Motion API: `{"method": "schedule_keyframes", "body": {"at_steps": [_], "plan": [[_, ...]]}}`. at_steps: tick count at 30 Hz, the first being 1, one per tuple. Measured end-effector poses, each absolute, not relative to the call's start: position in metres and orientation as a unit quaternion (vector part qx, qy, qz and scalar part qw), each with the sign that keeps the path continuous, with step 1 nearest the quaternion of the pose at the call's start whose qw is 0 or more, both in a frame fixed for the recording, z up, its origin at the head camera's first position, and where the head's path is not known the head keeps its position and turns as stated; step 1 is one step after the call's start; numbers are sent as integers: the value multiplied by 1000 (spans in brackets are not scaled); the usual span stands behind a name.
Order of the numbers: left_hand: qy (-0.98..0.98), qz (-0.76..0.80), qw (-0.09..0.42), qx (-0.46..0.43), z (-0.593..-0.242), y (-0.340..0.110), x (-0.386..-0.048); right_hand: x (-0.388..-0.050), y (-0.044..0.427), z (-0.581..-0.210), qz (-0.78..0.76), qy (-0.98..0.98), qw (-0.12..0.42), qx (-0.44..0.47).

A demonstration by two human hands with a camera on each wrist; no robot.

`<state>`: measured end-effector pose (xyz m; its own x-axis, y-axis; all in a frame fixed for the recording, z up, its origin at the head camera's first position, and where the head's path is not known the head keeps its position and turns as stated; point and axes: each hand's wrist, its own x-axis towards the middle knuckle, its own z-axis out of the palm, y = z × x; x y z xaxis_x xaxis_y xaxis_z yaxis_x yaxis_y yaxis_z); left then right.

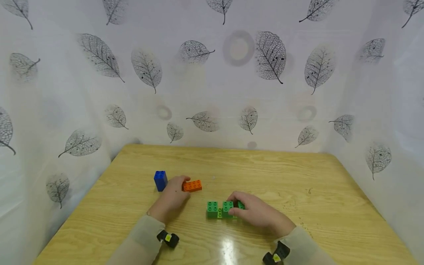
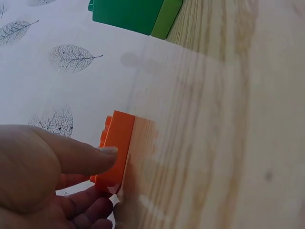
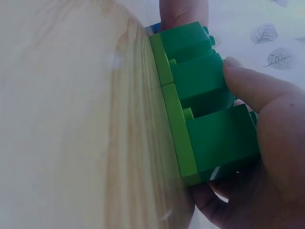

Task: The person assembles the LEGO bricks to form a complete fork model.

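My left hand (image 1: pixel 173 194) pinches the left end of an orange toy building brick (image 1: pixel 194 186) lying on the table, studs up. In the left wrist view the thumb presses the long side of this orange brick (image 2: pixel 122 138), with the fingers partly hidden behind it. Near the front, my right hand (image 1: pixel 257 211) grips a green block assembly (image 1: pixel 212 209). The right wrist view shows three dark green blocks (image 3: pixel 221 138) spaced along light green flat bricks (image 3: pixel 179 136). The thumb rests on the middle block, and the other fingers are partly hidden.
A blue block (image 1: pixel 161 181) stands upright just left of my left hand. Both hands work over a wooden table (image 1: pixel 265 173), enclosed at the back and sides by a white curtain (image 1: pixel 212 88) printed with leaves.
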<state>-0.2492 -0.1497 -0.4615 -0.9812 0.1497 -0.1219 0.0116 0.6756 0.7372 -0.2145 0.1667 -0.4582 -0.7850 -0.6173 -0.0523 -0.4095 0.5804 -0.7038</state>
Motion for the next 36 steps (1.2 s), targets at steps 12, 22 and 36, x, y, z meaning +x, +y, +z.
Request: {"method": "schedule_keyframes", "body": {"at_steps": [12, 22, 36], "plan": [[920, 372, 101, 69, -456, -147, -247, -215, 166, -457, -347, 877, 140, -302], [917, 370, 118, 95, -457, -138, -240, -214, 166, -458, -322, 882, 127, -319], [905, 362, 143, 175, -457, -121, -230, -208, 169, -444, -342, 880, 139, -300]]}}
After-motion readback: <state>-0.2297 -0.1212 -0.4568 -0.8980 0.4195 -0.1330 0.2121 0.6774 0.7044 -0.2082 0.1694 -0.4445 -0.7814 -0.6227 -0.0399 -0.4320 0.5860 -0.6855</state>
